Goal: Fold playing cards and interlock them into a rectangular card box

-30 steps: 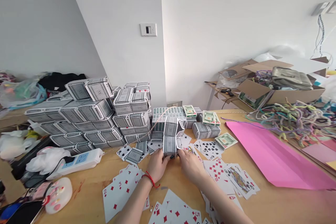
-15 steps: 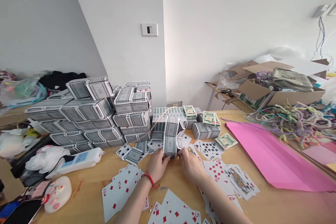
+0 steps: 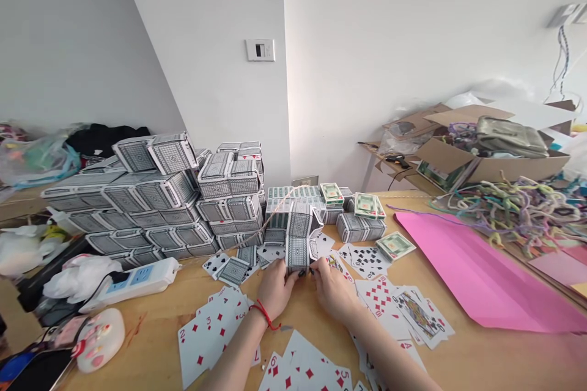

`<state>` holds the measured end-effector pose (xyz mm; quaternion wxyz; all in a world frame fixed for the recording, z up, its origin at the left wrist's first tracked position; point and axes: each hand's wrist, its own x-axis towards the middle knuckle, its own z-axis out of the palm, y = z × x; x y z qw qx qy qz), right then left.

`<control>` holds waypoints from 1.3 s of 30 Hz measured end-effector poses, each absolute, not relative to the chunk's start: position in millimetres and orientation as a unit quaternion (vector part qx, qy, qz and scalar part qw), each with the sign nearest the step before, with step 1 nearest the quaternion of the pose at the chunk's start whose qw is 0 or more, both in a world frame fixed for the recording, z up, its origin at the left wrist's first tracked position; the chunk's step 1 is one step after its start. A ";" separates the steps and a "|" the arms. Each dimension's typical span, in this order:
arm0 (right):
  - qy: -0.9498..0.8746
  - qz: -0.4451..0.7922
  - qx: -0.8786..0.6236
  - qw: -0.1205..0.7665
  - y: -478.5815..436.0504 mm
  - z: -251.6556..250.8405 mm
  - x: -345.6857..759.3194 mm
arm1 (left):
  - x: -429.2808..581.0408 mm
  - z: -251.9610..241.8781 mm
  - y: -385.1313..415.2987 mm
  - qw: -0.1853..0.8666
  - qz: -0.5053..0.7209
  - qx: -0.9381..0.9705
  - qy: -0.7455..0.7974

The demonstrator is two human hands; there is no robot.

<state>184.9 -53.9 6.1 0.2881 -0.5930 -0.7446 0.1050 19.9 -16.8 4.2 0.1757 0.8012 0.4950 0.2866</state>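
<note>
In the middle of the table stands a folded playing-card structure (image 3: 299, 235), its patterned backs facing me and some parts sticking out at its right. My left hand (image 3: 276, 284) is closed on its lower left edge. At its lower right, the fingers of my right hand (image 3: 332, 284) are pinched against the base. Dark nails show on both hands, and a red string bracelet (image 3: 265, 314) circles my left wrist. Loose diamond cards (image 3: 215, 330) lie by the left forearm, and more cards (image 3: 380, 299) spread beside the right one. The exact fingertip contact is partly hidden.
Stacked blocks of folded cards (image 3: 142, 192) rise at the left, with another stack (image 3: 229, 180) beside them. Green card boxes (image 3: 395, 246) sit right of centre. A pink sheet (image 3: 477, 281), tangled yarn (image 3: 509, 214), a cardboard box (image 3: 499, 165) and a power strip (image 3: 142, 278) lie around.
Almost nothing differs: both hands keep their hold on the card structure, and the view has shifted very slightly.
</note>
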 end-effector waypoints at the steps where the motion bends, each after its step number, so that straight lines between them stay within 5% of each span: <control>1: -0.745 0.109 -0.586 0.300 -54.3 6.4 185.1 | 20.2 3.9 -16.9 0.175 0.288 0.801 0.494; 12: -0.606 0.335 -0.540 0.479 -53.9 0.2 174.8 | 19.7 1.5 -16.2 0.181 0.274 0.801 0.501; 16: -0.565 0.414 -0.534 0.474 -48.9 -0.9 171.1 | 20.0 3.3 -16.5 0.186 0.277 0.797 0.504; 24: -0.612 0.228 -0.598 0.464 -40.4 -6.3 185.5 | 18.9 2.7 -15.7 0.198 0.279 0.796 0.500; 39: -0.690 0.204 -0.553 0.419 -37.2 -2.4 192.3 | 25.0 5.7 -20.9 0.283 0.389 0.726 0.492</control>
